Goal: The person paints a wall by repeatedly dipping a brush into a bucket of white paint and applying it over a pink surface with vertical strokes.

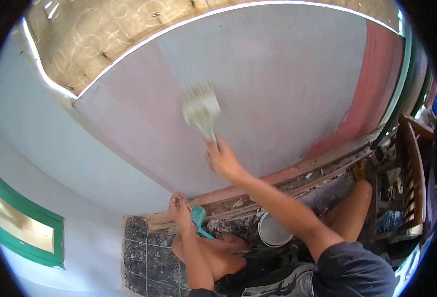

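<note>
A wide paint brush [201,106] is held by its handle in my right hand [221,156], with its bristles up against the pinkish-grey wall [258,89]. My left hand [179,205] is raised near the foot of the wall with its fingers curled; whether anything is in them is too small to tell. Just right of that hand lies a teal plastic tool [198,218] by my leg. A round white bucket [275,230] stands on the floor beneath my right forearm.
Wooden strips [317,184] and debris run along the wall's base. On the right is a wooden chair [412,168]. Speckled dark tiles [149,255] cover the floor at lower left, below a white wall [94,168] with a green-framed window [57,241].
</note>
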Available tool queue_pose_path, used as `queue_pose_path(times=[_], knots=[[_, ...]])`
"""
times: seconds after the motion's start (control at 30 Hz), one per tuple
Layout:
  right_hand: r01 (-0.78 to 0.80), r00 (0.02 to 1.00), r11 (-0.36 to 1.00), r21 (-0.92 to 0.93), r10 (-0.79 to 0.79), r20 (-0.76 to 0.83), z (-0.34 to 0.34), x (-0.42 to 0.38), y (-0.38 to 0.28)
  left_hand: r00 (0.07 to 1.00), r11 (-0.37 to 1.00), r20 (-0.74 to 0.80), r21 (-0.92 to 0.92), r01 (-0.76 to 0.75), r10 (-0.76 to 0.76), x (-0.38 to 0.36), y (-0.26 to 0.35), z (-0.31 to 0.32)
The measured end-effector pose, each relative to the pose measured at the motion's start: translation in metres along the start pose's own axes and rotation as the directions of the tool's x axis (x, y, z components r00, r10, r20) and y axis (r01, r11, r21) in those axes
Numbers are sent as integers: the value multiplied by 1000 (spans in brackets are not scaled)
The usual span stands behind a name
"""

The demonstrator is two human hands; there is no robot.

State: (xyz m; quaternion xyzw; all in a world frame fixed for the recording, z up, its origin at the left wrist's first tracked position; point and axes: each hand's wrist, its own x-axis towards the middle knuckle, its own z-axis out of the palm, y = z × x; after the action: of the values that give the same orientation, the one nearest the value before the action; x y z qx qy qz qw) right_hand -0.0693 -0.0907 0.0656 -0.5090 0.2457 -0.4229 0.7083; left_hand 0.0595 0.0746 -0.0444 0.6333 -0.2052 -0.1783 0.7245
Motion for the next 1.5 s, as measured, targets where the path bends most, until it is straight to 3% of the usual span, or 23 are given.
queue_pose_path(times=[0.13,0.23,0.3,0.37,0.47,0.53,0.6,0.63,0.67,0.7,0.77,0.87,0.93,0.97,1.03,1.13,1.23,1.33,1.4,1.47,1.5], knots=[[-229,969,972,-59,222,-104,-22,-60,91,1000,996,8,94,4,-5,-9,8,-2],[45,999,999,0,-45,25,2,-70,43,999,997,18,61,-38,37,-5,8,-3],[8,991,1000,-12,-6,131,23,-51,-30,999,998,17,50,-37,36,-10,6,-4],[100,978,995,14,-101,183,47,-22,-93,999,997,14,69,-32,31,-5,10,-1],[263,957,963,-57,-253,142,60,19,-120,999,999,14,31,-34,34,-3,9,-3],[293,955,938,-183,-279,100,50,43,-93,999,999,6,25,-31,31,0,5,-7],[264,964,940,-215,-264,30,30,40,-14,1000,999,-6,28,-23,24,1,4,-11],[167,985,956,-240,-174,-6,20,21,16,1000,999,-18,32,-17,18,1,4,-13],[-10,1000,989,-148,6,-30,10,-3,39,999,999,-32,36,-10,11,1,4,-14],[-11,999,975,-222,1,-45,-7,-10,92,999,999,-27,48,-24,26,0,5,-13],[-234,972,943,-238,220,-86,-11,-45,102,999,994,-23,96,-47,50,-5,6,-15],[53,999,989,-140,-52,12,17,-55,54,999,999,8,40,-36,35,-7,0,-17],[138,990,978,-156,-131,56,38,-38,-12,1000,999,-3,40,-13,13,-7,1,-16],[99,993,991,-85,-93,76,47,-30,-48,1000,998,-1,54,-22,22,-5,3,-17],[177,982,978,-107,-168,90,52,0,-73,1000,999,-2,34,-19,19,0,2,-18],[262,964,944,-203,-265,12,34,32,-33,998,999,-59,-33,10,-12,10,-3,-18],[25,999,965,-263,-36,-36,-8,-2,44,997,1000,-80,-30,-6,4,7,-4,-19],[-114,993,743,-660,94,-67,-66,-59,109,999,999,-49,34,22,-21,6,-5,-21],[-133,986,566,-813,161,-49,-94,-106,89,998,998,-55,42,41,-39,2,-8,-16],[11,988,505,-863,127,87,-127,-136,63,999,998,-27,63,22,-20,-3,-7,-16],[53,978,390,-919,168,127,-142,-146,43,1000,996,1,82,17,-17,-5,-4,-17]])
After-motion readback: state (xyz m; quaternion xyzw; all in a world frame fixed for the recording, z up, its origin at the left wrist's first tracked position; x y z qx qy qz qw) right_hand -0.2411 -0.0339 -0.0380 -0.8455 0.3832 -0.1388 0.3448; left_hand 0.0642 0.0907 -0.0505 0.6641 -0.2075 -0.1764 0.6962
